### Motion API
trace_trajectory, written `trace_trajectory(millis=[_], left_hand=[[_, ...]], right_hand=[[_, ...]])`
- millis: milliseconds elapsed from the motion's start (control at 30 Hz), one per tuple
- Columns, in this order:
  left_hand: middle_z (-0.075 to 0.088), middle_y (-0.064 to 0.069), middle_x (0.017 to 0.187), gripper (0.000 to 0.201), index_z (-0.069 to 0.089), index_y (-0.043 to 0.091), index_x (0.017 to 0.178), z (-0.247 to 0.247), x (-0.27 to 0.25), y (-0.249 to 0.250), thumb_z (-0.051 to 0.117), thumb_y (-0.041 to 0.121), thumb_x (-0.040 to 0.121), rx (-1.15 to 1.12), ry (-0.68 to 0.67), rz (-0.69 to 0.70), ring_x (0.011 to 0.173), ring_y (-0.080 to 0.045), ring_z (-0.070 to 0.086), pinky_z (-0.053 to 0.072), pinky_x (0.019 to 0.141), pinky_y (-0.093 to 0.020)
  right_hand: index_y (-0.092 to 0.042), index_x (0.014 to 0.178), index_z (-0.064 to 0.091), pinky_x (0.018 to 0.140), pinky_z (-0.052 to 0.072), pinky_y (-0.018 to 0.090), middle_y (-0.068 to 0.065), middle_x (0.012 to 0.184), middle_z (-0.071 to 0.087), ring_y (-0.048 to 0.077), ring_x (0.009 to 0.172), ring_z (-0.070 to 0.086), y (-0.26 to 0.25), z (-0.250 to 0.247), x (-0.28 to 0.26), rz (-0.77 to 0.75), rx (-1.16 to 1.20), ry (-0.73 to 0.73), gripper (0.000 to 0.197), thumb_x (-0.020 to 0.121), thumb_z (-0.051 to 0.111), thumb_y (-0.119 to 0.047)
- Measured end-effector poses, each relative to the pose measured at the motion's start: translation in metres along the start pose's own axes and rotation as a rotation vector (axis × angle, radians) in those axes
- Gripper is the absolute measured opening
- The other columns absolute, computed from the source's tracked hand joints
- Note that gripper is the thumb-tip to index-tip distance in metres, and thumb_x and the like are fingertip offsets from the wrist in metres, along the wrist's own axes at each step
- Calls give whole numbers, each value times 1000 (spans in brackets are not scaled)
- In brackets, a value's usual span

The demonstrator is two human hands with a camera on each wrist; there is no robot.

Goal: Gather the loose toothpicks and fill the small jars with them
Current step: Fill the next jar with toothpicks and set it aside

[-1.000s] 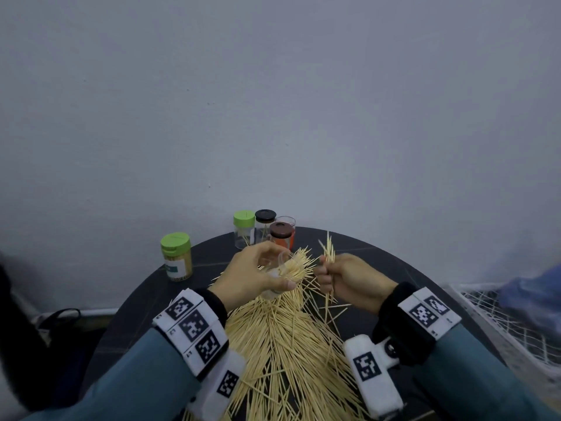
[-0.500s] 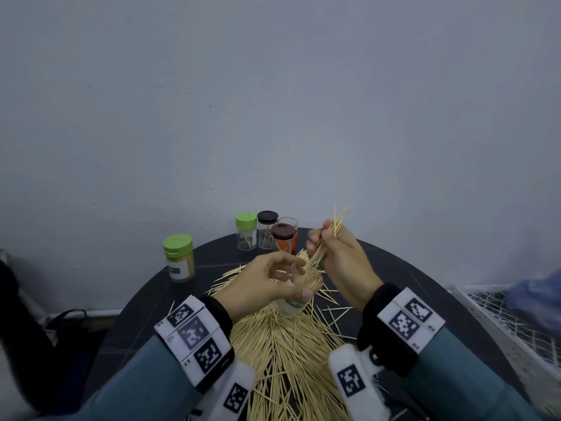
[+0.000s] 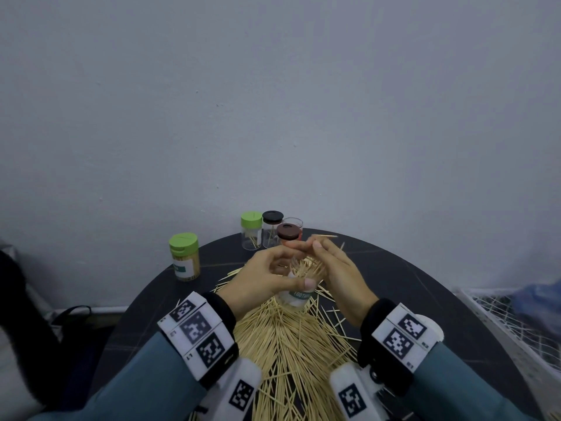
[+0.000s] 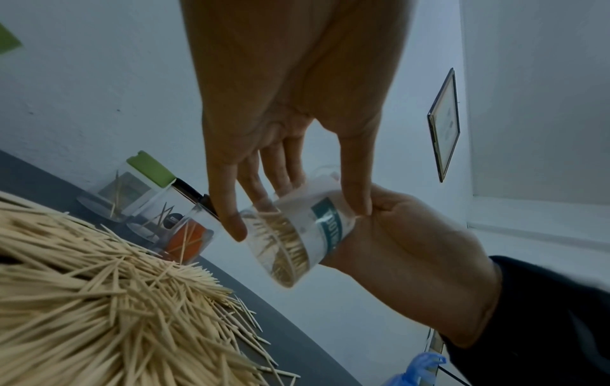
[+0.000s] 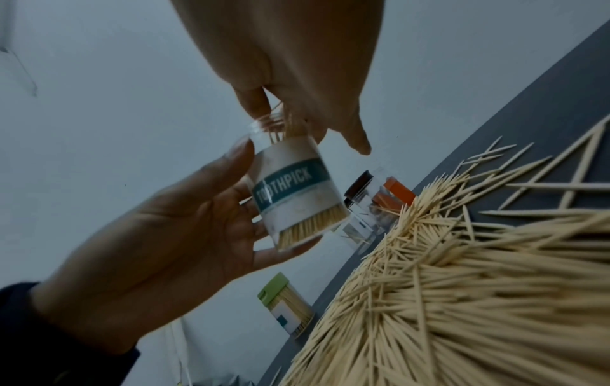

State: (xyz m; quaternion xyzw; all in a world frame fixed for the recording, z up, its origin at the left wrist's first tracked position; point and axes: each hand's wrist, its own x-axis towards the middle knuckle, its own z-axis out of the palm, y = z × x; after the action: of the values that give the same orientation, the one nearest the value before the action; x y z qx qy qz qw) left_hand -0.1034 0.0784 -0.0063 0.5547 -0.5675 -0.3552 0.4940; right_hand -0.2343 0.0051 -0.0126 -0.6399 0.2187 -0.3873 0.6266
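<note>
My left hand [image 3: 264,278] grips a clear jar [image 3: 299,296] with a teal TOOTHPICK label, tilted above the pile of loose toothpicks [image 3: 288,347]. The jar [image 5: 290,193] is partly filled with toothpicks, their ends against its bottom. My right hand [image 3: 340,275] is at the jar's mouth and pinches a small bundle of toothpicks [image 5: 292,125] whose lower ends are inside the neck. One toothpick [image 3: 324,236] sticks out sideways above its fingertips. In the left wrist view the jar [image 4: 297,235] sits between my left fingers [image 4: 231,209] and my right hand [image 4: 412,248].
The round dark table [image 3: 425,287] stands against a grey wall. At its back are a full green-lidded jar [image 3: 184,256], a green-lidded clear jar [image 3: 251,230], a black-lidded jar [image 3: 272,227], a brown-lidded jar [image 3: 287,233] and an open jar [image 3: 295,222]. A white wire basket [image 3: 501,317] lies to the right.
My right hand carried its toothpick bundle from beside the jar up over its mouth and lowered the ends in. My left hand raised the jar and turned it more upright.
</note>
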Motion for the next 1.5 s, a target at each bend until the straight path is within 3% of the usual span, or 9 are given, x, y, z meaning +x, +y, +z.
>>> trace_trajectory(millis=[100,300,633,767,867,1067,1233,1333,1500], left_hand=[[60,15,115,49,59,24,117,0,0,0,77,17,72,-3,1,1,107,-5,57,45,84,-14],[61,12,111,44,60,29,111,-3,2,-4,78,19,72,29,23,-7,104,-2,56,44,74,-5],[61,8,114,53,60,23,118,-5,4,-9,81,20,69,110,39,-10,107,-3,56,43,77,-7],[61,5,118,55,61,25,117,-7,7,-11,82,25,67,114,58,-28,111,-9,56,43,89,-18],[61,3,118,54,61,28,115,-7,10,-12,82,27,66,118,61,-36,112,-12,55,44,93,-24],[61,3,118,53,60,28,115,-8,15,-13,82,26,67,114,48,-40,112,-12,55,43,93,-24],[60,4,118,52,60,25,116,-10,17,-13,81,23,69,108,37,-28,112,-10,54,40,83,-11],[60,3,119,54,60,23,119,-10,17,-13,81,22,70,99,31,-21,112,-9,54,38,81,-8],[61,3,118,53,60,23,117,-12,19,-11,81,22,69,90,38,-17,112,-10,55,40,82,-9]], right_hand=[[-12,81,59,105,40,43,6,114,67,21,113,58,2,-1,1,-12,-78,-8,30,100,36,-17],[-1,103,63,103,40,36,8,113,66,17,111,59,2,-6,2,8,-164,-13,26,98,39,-10],[-22,108,58,108,35,45,4,118,59,23,120,51,2,-12,2,242,-247,-37,15,95,49,-20],[-17,114,55,99,38,35,3,122,60,16,117,52,-8,-22,8,273,-297,57,20,96,47,-22],[-12,117,54,89,39,29,7,125,56,15,107,51,-7,-41,14,330,-534,174,23,94,50,-14],[3,137,32,101,36,28,17,140,42,27,129,42,3,-65,26,679,-1115,160,42,98,38,-11],[5,135,40,107,30,30,19,142,41,29,133,38,1,-56,27,770,-1204,136,39,100,31,-9],[7,136,38,108,29,32,21,142,40,31,132,39,-2,-50,28,764,-1383,-63,39,100,28,-3],[3,132,43,102,36,27,16,139,45,26,128,45,10,-49,32,717,-1290,77,37,100,29,-8]])
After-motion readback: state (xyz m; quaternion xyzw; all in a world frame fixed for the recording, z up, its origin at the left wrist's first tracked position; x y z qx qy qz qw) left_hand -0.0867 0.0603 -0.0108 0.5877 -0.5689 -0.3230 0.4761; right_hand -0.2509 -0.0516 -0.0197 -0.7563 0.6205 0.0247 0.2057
